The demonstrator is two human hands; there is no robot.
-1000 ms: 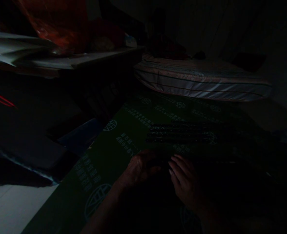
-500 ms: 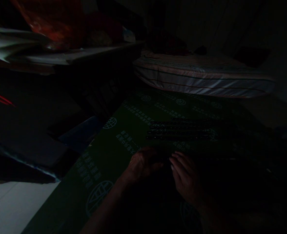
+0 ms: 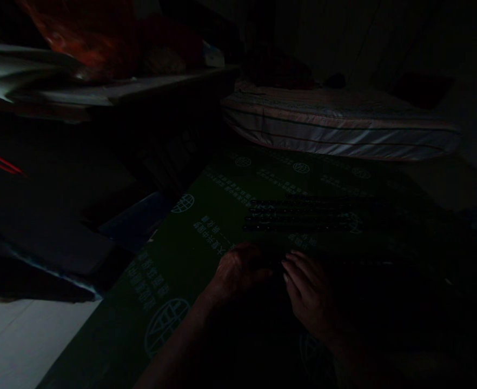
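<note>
Apparently a steadying pose: right hand (image 3: 306, 283), fingers close together, laid at a thin, dark, glossy rod (image 3: 374, 263) running rightward over the flat green board (image 3: 181, 265) printed with pale globes. Left hand (image 3: 238, 266) curled opposite; too dark to tell any pinch. Beyond, parallel dark slender rods (image 3: 279, 228), probably set apart for room.

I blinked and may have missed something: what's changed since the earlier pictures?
Very little: the view tipped slightly downward, and the left hand may have edged towards the right hand. Any grip or release is too dark to see. The dark strips and green board stayed put.
</note>
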